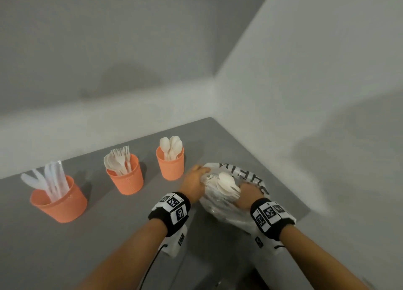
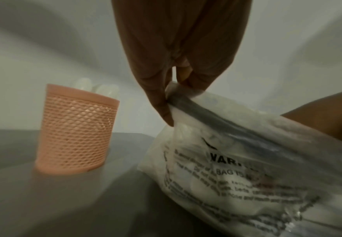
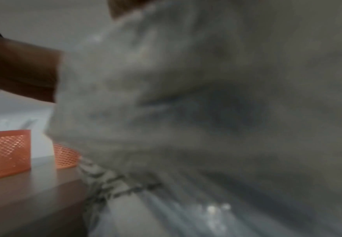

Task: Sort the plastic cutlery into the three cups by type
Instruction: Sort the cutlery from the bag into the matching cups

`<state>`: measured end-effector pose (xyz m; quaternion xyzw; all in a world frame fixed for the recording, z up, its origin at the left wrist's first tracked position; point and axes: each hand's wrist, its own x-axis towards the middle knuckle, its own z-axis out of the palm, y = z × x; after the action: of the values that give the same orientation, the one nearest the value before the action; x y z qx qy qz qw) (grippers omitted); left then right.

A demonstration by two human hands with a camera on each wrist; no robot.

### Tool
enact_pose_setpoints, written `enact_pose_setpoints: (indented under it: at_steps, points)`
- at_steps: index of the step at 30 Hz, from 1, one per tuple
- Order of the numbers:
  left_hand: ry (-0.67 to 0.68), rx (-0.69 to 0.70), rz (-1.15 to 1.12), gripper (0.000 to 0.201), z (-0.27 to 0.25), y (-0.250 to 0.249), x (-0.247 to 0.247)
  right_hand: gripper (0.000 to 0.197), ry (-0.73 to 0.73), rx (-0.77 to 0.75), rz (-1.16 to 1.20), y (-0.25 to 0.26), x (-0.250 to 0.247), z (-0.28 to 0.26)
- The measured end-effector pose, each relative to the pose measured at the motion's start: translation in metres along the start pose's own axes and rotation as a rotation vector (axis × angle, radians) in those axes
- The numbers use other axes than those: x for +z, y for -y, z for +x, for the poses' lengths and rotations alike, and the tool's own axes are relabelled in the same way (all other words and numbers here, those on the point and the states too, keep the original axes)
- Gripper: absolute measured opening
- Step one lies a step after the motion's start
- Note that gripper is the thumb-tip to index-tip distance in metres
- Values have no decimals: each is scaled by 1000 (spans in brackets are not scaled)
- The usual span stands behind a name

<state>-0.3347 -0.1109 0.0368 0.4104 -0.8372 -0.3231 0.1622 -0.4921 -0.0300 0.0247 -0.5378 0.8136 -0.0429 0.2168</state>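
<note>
Three orange mesh cups stand in a row on the grey table. The left cup (image 1: 58, 199) holds clear knives, the middle cup (image 1: 125, 176) holds forks and a spoon, and the right cup (image 1: 170, 163) (image 2: 74, 133) holds white spoons. A clear plastic bag (image 1: 231, 204) (image 2: 247, 176) with printed warning text lies at the right. My left hand (image 1: 201, 173) (image 2: 172, 96) pinches its rim. Inside the bag's mouth, my right hand (image 1: 247, 195) grips a bunch of white spoons (image 1: 226, 183). Its fingers are hidden. The bag (image 3: 186, 96) blurs the right wrist view.
The table (image 1: 109, 235) sits in a corner of white walls, which run close behind the cups and beside the bag. Its front right edge lies just under the bag. Two cups (image 3: 5, 152) (image 3: 65, 156) show low in the right wrist view.
</note>
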Motion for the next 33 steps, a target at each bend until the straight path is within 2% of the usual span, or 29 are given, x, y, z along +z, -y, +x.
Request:
enact_pose_setpoints:
  at_steps: [3,7,11,17,21,25,27,33]
  points:
    - [95,-50,51,50,11,0,7,71,49,15,22,-7,2,10]
    - [130,-110,82,49,18,4,0,67,54,-6,102,-5,2,18]
    - [62,-94,37,47,25,1,-7,65,53,-21,202,-7,-1,26]
    - [-67,-68,4,48,25,-5,-1,42,-28,-68,241,-9,2,31]
    - [-29,-67,10,47,24,-3,-2,37,-12,-52,321,-14,5,33]
    - [0,-73,19,48,23,-1,-4,55,36,-28,380,-13,2,35]
    - [-1,-79,20,48,22,0,-5,57,48,-22,388,-11,0,35]
    - [13,-99,33,47,24,4,-9,38,84,-63,389,-5,-4,34]
